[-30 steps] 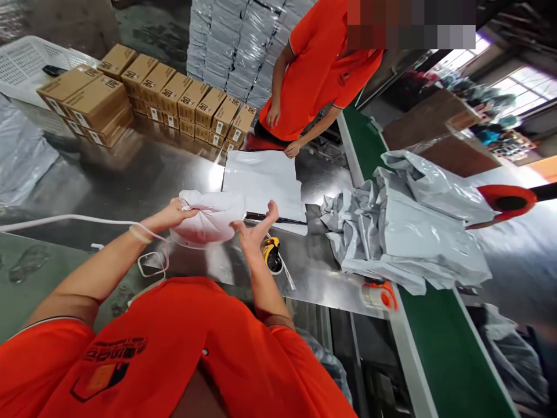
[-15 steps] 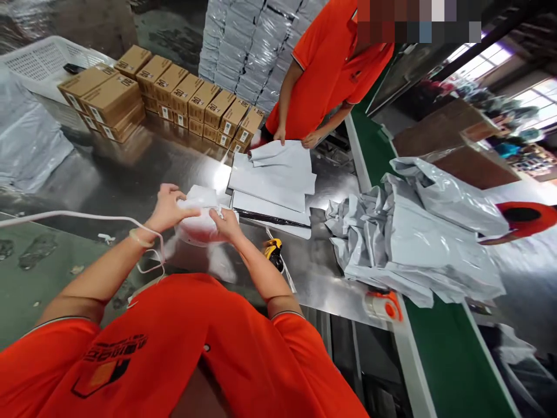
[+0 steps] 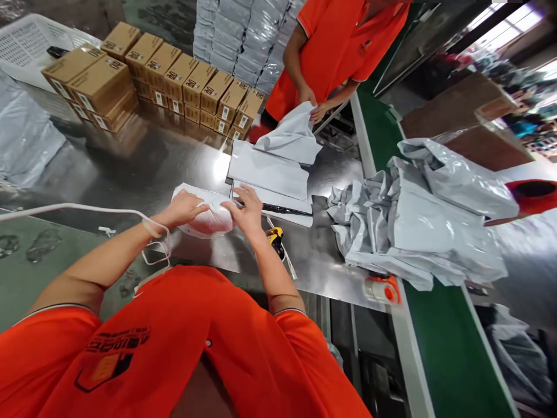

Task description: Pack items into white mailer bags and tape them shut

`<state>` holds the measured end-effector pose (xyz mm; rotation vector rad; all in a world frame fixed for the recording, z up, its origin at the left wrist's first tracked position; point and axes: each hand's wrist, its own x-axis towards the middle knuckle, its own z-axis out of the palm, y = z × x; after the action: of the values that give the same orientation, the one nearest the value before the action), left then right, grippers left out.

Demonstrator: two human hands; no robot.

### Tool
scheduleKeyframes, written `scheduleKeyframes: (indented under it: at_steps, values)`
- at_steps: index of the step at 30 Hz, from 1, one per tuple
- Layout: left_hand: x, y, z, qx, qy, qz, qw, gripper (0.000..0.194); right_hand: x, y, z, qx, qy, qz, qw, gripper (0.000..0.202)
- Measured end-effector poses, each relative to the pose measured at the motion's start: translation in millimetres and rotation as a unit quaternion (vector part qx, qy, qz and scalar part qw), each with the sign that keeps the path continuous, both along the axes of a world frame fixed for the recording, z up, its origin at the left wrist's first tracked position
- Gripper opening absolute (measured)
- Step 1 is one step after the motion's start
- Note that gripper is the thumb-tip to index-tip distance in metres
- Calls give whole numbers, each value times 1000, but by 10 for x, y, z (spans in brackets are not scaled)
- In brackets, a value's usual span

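A white plastic package (image 3: 213,222) lies on the metal table (image 3: 174,136) in front of me. My left hand (image 3: 183,208) rests on its left part with the fingers together, pressing or holding the plastic. My right hand (image 3: 248,210) is at the package's right edge, thumb touching it and fingers spread apart. Just beyond my right hand are flat white mailer bags (image 3: 270,174), with a black strip across the nearer ones. A yellow and black tool (image 3: 275,239) lies to the right of my right wrist.
Brown boxes (image 3: 174,75) stand in a row at the back left, near a white basket (image 3: 26,43). Opposite, a person (image 3: 331,52) handles a white bag (image 3: 291,134). Grey packages (image 3: 435,226) are piled over the green conveyor (image 3: 452,348). A tape roll (image 3: 383,289) sits at the table edge.
My right hand has opened its pinch and moved slightly right. My left hand has come down onto the package, which now lies flatter. The other person has lifted and bunched up the top bag.
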<state>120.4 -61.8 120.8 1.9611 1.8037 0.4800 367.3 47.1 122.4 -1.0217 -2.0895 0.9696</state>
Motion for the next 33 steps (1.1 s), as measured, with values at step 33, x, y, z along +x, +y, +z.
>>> scheduleKeyframes:
  at_steps: [33]
  values:
    - [-187, 180, 137, -39, 193, -121, 973, 61, -569, -299, -195, -37, -175, -29, 983, 28]
